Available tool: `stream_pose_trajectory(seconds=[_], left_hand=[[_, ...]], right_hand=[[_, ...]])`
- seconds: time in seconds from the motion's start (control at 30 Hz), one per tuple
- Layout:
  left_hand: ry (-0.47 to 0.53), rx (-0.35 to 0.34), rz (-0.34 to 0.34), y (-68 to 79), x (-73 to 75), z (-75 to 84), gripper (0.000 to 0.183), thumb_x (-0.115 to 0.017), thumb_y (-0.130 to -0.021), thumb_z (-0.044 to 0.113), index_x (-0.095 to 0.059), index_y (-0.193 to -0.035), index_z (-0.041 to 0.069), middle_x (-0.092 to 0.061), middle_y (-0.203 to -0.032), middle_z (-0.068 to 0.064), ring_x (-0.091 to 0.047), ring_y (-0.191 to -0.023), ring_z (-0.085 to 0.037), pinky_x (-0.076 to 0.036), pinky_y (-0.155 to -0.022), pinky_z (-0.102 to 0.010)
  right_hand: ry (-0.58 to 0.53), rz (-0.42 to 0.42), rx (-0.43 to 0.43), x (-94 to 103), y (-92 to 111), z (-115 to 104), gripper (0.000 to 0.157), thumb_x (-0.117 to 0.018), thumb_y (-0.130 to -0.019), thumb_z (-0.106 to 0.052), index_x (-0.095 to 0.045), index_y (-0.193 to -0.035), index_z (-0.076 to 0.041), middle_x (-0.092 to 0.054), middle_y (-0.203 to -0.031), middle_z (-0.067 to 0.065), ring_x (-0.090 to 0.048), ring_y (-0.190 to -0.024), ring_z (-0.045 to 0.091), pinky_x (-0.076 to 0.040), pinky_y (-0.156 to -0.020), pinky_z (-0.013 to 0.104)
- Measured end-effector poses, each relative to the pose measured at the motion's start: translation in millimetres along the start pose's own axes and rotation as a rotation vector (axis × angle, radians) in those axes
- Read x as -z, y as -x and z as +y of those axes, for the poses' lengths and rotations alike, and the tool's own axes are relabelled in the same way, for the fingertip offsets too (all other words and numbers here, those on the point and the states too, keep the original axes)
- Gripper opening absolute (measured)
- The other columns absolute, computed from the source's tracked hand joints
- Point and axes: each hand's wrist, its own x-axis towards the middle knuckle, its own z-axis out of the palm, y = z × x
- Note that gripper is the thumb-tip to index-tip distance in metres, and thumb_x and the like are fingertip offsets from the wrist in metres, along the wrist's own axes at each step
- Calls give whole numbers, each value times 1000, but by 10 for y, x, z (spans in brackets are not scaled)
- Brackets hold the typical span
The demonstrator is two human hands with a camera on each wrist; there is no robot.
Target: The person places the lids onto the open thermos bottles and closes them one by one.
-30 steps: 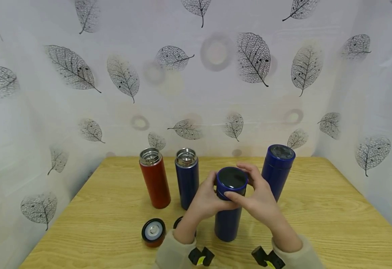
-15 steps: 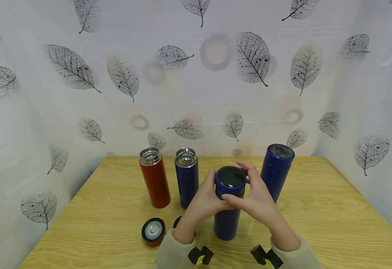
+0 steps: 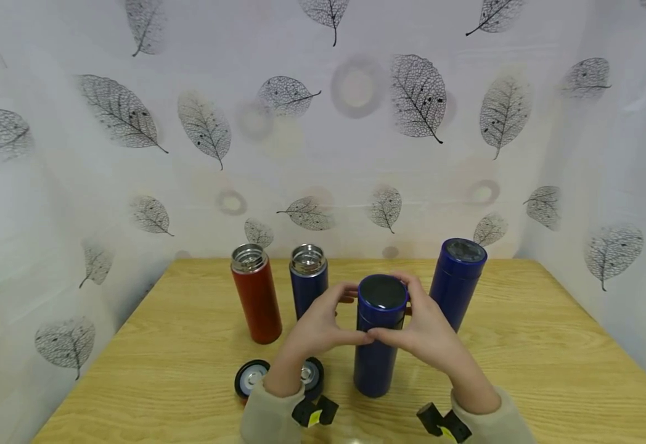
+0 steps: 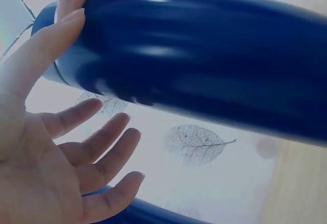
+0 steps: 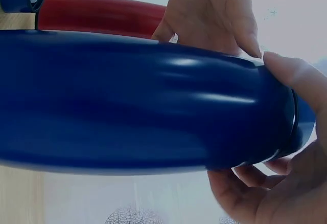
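Note:
A dark blue thermos [image 3: 374, 367] stands upright on the table in front of me, its lid [image 3: 382, 295] on top. My right hand [image 3: 425, 327] holds it near the top; in the right wrist view the thumb lies on one side and the curled fingers [image 5: 230, 183] reach round the other. My left hand [image 3: 314, 330] is at the thermos's left side. In the left wrist view its fingers [image 4: 110, 155] are loosely bent and apart from the thermos, while the thumb is against or just beside the wall; I cannot tell which.
Left of the held thermos stand a red thermos [image 3: 257, 302] and a blue thermos [image 3: 308, 280], both lidless. Two lids [image 3: 252, 376] lie upturned before them, partly behind my left arm. Another lidded blue thermos [image 3: 456, 287] stands behind right. A leaf-patterned curtain [image 3: 323, 160] hangs behind the table.
My left hand has loosened from the upper thermos and shifted left, its fingers now spread away from the lid. The right hand stays at the thermos. More of the second loose lid shows.

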Motion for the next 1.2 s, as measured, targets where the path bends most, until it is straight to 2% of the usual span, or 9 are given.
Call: stream_pose_trajectory(seconds=[0.2, 0.4, 0.53, 0.73, 1.03, 1.2], left_hand=[[-27, -1, -13, 4, 17, 0, 64, -75, -71, 26, -43, -125, 11, -49, -121, -4, -45, -110, -22, -37, -89, -44], [-52, 17, -9, -11, 20, 7, 59, -70, -76, 30, -44, -124, 7, -49, -122, -9, -47, -109, -23, -38, -89, -43], [-45, 32, -15, -10, 26, 8, 59, -69, -77, 30, -44, -124, 6, -48, -122, -10, -46, -110, -23, -38, -89, -44], [-48, 36, -21, -8, 29, -7, 58, -68, -78, 30, -44, -124, 4, -48, -122, -8, -46, -110, -24, -40, -87, -42], [-30, 29, -27, -7, 27, -12, 56, -67, -79, 28, -44, -123, 4, -48, -122, -9, -46, -110, -23, -37, -90, -42], [-34, 33, -24, -5, 43, -11, 56, -67, -79, 29, -44, -123, 4, -49, -122, -7, -46, -110, -22, -38, -89, -43]], right_hand=[[23, 42, -23, -4, -34, 42, 80, -80, -64, -20, -34, -128, -6, -52, -114, 9, -51, -103, 25, -44, -82, 42], [28, 76, -86, 19, -97, 84, 80, -79, -66, -20, -33, -129, -1, -51, -116, 15, -49, -106, 30, -43, -85, 43], [1, 95, -120, 18, -159, 112, 80, -77, -69, -21, -31, -130, 2, -49, -118, 20, -46, -109, 35, -40, -88, 45], [-71, 109, -175, -25, -278, 187, 80, -75, -71, -19, -27, -133, -1, -43, -126, 19, -40, -116, 33, -35, -93, 44], [-167, 124, -149, -50, -383, 279, 81, -71, -76, -14, -17, -136, -2, -39, -129, 21, -39, -117, 32, -35, -93, 45], [-211, 112, -120, -57, -428, 325, 79, -69, -77, -10, -17, -135, -1, -37, -129, 21, -38, -118, 31, -33, -95, 44]])
